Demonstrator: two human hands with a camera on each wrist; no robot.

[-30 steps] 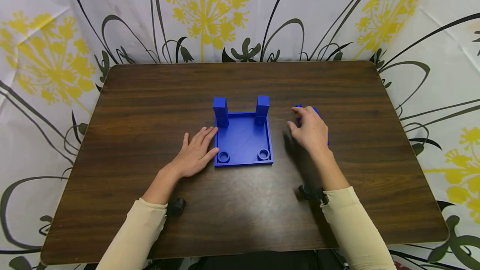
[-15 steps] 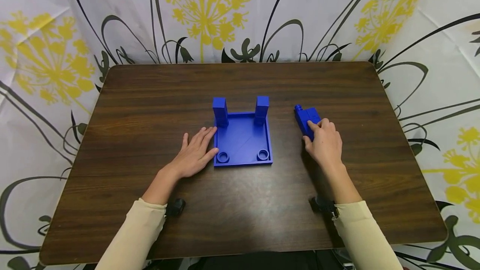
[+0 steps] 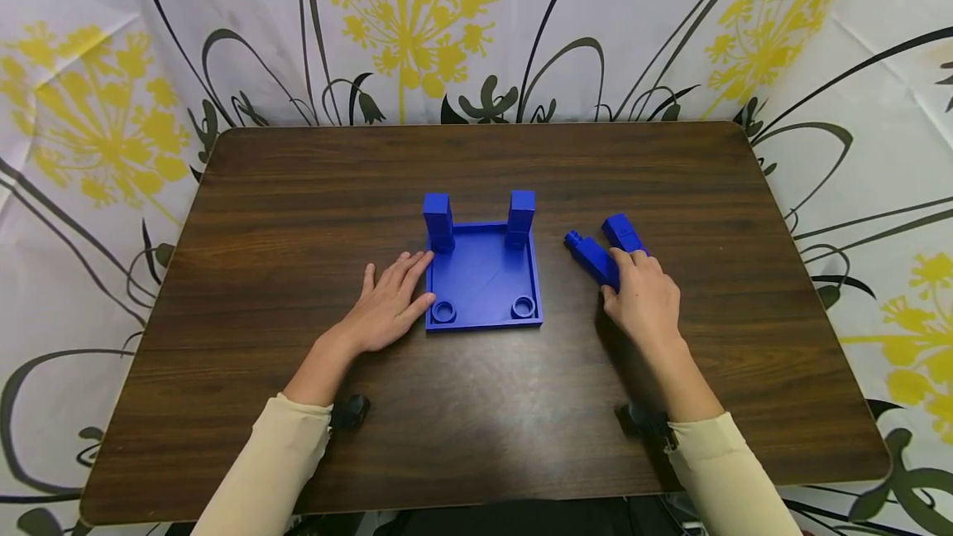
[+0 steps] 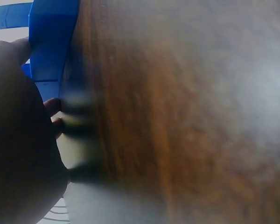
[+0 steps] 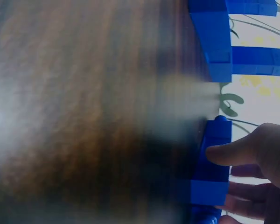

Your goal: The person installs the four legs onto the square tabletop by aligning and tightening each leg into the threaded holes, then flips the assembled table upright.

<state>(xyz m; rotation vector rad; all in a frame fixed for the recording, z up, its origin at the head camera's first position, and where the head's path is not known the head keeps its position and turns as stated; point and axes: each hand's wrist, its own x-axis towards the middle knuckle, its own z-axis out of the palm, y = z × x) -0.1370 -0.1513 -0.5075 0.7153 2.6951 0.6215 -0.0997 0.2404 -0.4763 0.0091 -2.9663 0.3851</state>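
Blue post (image 3: 596, 261), square-sided and round-tipped, sits in right grip (image 3: 644, 298).

You wear plain, pale cream-yellow sleeves with soft creases: the left sleeve (image 3: 260, 470) over the table's (image 3: 476, 445) near edge toward its left corner, the right sleeve (image 3: 722, 474) toward the right corner. Both stop short of the wrist, leaving your left hand (image 3: 385, 304) and right hand (image 3: 644, 296) bare. Against the left cuff (image 3: 307, 406) sits a blocky black camera (image 3: 357, 411); the right has its black counterpart (image 3: 631, 418), finer details too dark to read
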